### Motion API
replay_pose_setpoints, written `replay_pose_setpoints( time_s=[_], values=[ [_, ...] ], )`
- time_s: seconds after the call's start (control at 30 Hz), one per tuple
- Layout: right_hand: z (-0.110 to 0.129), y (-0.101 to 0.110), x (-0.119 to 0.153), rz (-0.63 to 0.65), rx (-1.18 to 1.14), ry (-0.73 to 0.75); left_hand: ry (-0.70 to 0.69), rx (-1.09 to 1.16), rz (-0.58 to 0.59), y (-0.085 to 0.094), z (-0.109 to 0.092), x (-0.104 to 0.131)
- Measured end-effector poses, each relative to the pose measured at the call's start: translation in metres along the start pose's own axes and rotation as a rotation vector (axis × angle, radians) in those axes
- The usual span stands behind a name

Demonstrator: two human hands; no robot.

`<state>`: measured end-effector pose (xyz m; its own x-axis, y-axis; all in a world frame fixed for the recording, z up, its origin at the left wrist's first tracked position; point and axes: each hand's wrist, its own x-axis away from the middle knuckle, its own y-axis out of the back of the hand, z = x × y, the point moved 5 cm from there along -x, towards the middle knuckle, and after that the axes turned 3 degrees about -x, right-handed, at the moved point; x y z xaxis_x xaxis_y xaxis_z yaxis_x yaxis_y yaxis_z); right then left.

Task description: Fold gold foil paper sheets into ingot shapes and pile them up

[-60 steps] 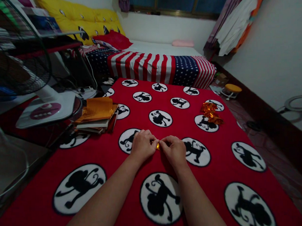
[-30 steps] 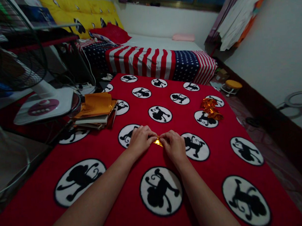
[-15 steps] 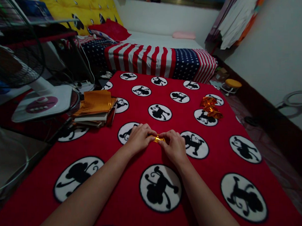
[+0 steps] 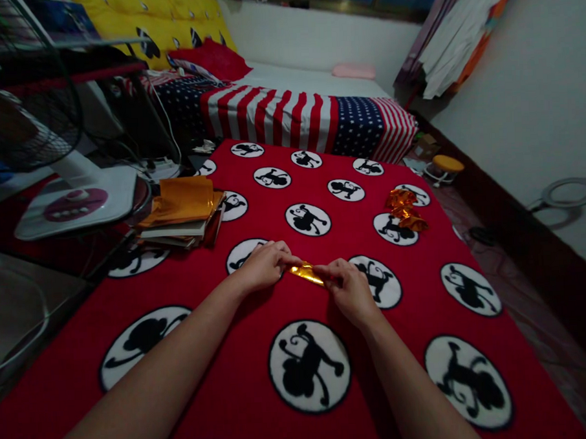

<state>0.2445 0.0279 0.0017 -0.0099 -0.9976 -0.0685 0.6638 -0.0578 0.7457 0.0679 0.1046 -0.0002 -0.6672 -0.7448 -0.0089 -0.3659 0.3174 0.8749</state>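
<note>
A narrow folded strip of shiny gold foil paper lies low over the red cloth, stretched between my two hands. My left hand pinches its left end, the index finger lying along the top edge. At the right end, my right hand grips the strip between thumb and bent fingers. Both ends of the strip are hidden under the fingertips. To the left rests a stack of gold and pale paper sheets. Several crumpled or folded gold foil pieces lie toward the right edge of the cloth.
The red cloth with monkey prints covers the surface before me. A white fan base stands at the left. Beyond is a bed with a flag-patterned cover. A yellow-topped stool and a ring-shaped object are at the right.
My right hand has shifted slightly right and down, away from my left. More of the gold strip now shows between them, lying flatter. The view has moved a little.
</note>
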Motion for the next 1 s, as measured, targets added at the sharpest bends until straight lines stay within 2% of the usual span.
replay_pose_setpoints(
  time_s=[0.1,0.17,0.23,0.3,0.37,0.43,0.67,0.87,1.0],
  values=[
    [0.003,0.003,-0.003,0.029,-0.007,-0.048,0.033,0.015,-0.001,0.001,-0.003,0.0],
    [0.009,0.003,-0.004,0.02,0.005,-0.104,0.088,0.029,-0.045,0.001,-0.008,0.001],
    [0.016,0.001,-0.004,-0.038,0.08,-0.134,0.156,0.024,-0.143,0.002,-0.012,0.003],
    [0.024,-0.002,-0.002,-0.15,0.197,-0.129,0.186,0.022,-0.207,0.0,-0.015,0.004],
    [0.028,-0.007,0.0,-0.237,0.28,-0.133,0.19,0.024,-0.222,-0.003,-0.015,0.004],
    [0.027,-0.01,0.003,-0.262,0.302,-0.133,0.18,0.025,-0.199,-0.006,-0.013,0.003],
    [0.012,-0.005,0.005,-0.153,0.083,-0.083,0.063,0.041,-0.079,-0.005,-0.001,0.002],
    [-0.007,-0.005,0.006,-0.078,-0.16,-0.041,-0.046,0.062,0.022,0.005,-0.003,0.007],
    [-0.007,-0.002,0.008,-0.028,-0.223,-0.043,-0.06,0.071,-0.003,0.011,-0.009,0.013]
  ],
)
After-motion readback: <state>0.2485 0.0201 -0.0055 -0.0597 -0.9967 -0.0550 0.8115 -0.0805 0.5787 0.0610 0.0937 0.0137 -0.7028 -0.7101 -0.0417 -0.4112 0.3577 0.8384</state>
